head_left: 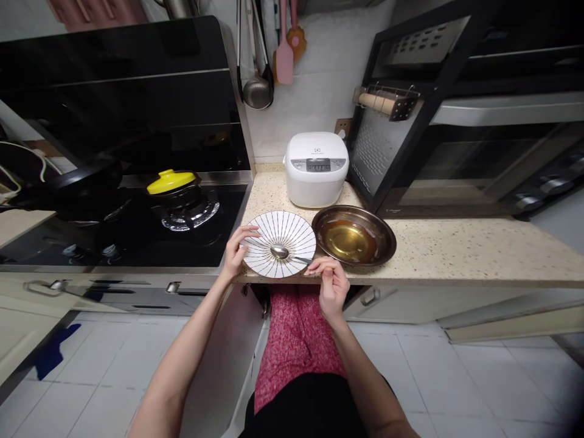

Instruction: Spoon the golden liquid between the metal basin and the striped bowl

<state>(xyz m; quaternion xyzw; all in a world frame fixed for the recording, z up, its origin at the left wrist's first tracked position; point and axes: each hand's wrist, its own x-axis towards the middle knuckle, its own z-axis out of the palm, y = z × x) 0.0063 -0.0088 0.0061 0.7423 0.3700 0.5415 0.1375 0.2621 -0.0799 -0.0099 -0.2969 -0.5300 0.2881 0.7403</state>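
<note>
A white plate [272, 229] with dark radiating lines lies near the counter's front edge. My left hand [237, 248] is closed on its left rim, with the fingers lying over the edge. A metal spoon [280, 252] rests its bowl near the plate's middle, and its handle points right. At the handle's end, my right hand [332, 283] has its fingers pinched together, just past the plate's right rim. The fingers partly hide the tip of the handle. A wide brown metal bowl [387, 240] with a golden inside stands right of the plate.
A white rice cooker [317, 182] stands behind the plate and bowl. Left is a black gas stove [137, 237] with a yellow-lidded pot [171, 181] and a dark wok [84, 185]. An oven [479, 164] sits right. Ladles [258, 92] hang above. A cabinet door [223, 359] stands open below.
</note>
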